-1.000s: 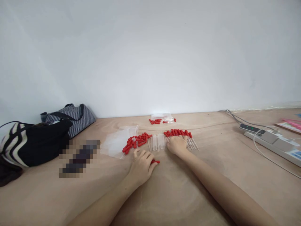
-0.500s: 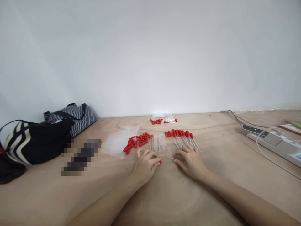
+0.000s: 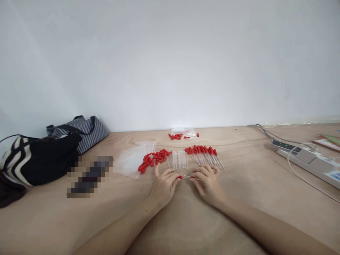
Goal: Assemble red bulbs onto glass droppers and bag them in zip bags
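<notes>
My left hand (image 3: 165,183) pinches a red rubber dropper bulb (image 3: 180,177) between thumb and fingers; only its end shows. Facing it, my right hand (image 3: 208,182) holds a thin clear dropper tube (image 3: 187,176), its free end pointing left at the bulb with a small gap between them. Beyond my hands lies a row of bare clear tubes (image 3: 179,160). Left of that row is a pile of loose red bulbs (image 3: 145,163). To the right, several droppers with red bulbs fitted (image 3: 203,150) lie side by side, partly behind my right hand.
Clear plastic bags (image 3: 127,161) lie left of the bulb pile. More red pieces (image 3: 175,136) sit near the wall by another bag. A striped bag (image 3: 91,132), a black bag (image 3: 53,159) and a pixelated object (image 3: 90,177) are at left, a power strip (image 3: 310,164) with cables at right.
My hands have come closer together. The tube's tip has moved left and up slightly, and the bulb has risen a little and turned toward the tube.
</notes>
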The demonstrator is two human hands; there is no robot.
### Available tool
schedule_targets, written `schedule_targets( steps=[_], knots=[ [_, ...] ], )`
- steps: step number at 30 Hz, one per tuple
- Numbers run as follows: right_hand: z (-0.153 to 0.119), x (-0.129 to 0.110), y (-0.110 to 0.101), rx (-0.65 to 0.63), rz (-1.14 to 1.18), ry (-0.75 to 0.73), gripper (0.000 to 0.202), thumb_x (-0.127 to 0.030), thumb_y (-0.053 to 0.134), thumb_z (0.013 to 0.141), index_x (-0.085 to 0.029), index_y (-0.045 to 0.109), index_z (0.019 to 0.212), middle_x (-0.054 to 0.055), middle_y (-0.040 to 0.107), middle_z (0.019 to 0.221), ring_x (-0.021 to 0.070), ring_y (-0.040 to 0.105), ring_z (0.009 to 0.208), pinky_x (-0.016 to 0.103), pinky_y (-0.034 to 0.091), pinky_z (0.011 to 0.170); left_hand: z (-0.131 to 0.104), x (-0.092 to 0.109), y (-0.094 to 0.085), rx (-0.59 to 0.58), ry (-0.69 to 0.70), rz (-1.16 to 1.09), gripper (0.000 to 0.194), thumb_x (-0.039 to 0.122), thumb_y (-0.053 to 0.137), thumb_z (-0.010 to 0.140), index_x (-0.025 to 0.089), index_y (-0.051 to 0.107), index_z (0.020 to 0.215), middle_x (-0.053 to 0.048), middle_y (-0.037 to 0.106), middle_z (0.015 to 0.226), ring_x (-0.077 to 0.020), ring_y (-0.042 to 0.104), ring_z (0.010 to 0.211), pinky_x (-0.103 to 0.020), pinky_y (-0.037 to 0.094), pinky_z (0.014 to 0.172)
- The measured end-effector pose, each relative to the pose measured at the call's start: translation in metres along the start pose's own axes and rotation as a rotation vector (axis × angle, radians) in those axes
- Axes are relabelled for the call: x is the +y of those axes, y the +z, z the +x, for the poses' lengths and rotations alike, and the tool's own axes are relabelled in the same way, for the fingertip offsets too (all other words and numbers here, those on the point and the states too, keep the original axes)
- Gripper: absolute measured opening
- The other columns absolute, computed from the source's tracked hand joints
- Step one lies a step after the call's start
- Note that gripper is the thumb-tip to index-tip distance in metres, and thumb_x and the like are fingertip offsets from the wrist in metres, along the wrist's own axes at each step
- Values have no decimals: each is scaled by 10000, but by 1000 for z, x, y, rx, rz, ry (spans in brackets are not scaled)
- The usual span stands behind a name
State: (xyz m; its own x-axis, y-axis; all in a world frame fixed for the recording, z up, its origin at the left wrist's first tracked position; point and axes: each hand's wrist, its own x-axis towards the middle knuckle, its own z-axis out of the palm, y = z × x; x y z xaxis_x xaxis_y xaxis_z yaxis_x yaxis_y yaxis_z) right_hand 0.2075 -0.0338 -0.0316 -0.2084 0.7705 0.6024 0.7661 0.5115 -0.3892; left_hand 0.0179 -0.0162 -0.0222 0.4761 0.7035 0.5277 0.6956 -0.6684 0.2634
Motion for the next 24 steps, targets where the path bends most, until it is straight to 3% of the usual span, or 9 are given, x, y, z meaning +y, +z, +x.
schedule_targets(
  steps=[7,17,24],
  knots=[
    [-1,-4,5,-5,14,-57,215,-258,430,860,-252,635,798,-20,604,657,139,492,762,364,167,847,0,5,-3,52,-10,-12,159,181,436,856,214,590,839,28,675,784,-148,598,808,-520,13,1014],
    [0,2,5,-52,-82,-278,153,-184,486,814,-225,630,781,-16,571,623,131,423,731,346,179,772,-5,6,-2,-13,18,-39,151,192,434,851,206,560,769,43,648,717,-141,577,764,-492,48,988],
    [2,1,7,-34,-181,-334,150,-142,467,793,-188,598,736,-3,558,635,139,409,744,352,176,768,-5,8,-3,-14,73,-16,158,195,425,849,198,555,760,41,652,718,-148,581,787,-498,11,1001]
  ],
)
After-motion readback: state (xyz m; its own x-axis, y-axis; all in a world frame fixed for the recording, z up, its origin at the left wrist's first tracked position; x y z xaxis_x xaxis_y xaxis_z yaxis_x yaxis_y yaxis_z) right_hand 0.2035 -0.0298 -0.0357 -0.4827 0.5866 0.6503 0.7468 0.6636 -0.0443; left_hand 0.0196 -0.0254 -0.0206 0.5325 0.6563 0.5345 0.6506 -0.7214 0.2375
